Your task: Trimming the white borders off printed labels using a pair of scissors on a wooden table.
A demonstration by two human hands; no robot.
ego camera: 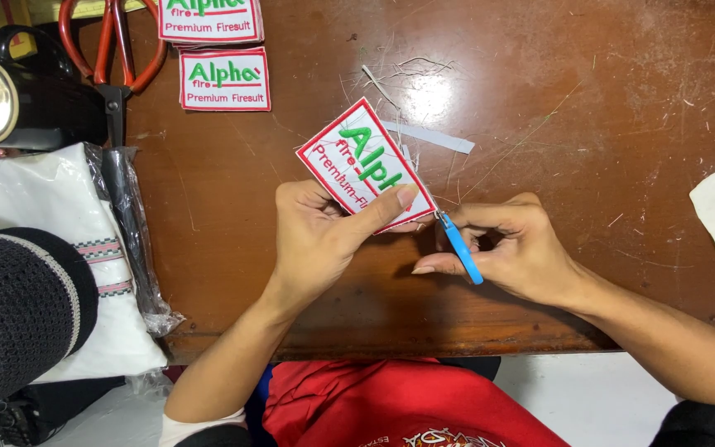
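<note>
Orange-handled scissors (pixel 113 50) and two embroidered patches (pixel 224 79) at the surface's (pixel 581 124) far left corner, left hand (pixel 316 240), grip pinching a red-edged white patch (pixel 364 164) above the near edge, right hand (pixel 511 248), grip closed around a blue-handled cutter (pixel 462 247) touching the patch's corner

A white rectangular patch (pixel 366 165) with red border and green and red stitching is tilting at the frame's centre, while two matching patches (pixel 224 79) (pixel 209 20) are lying flat at upper left.
</note>
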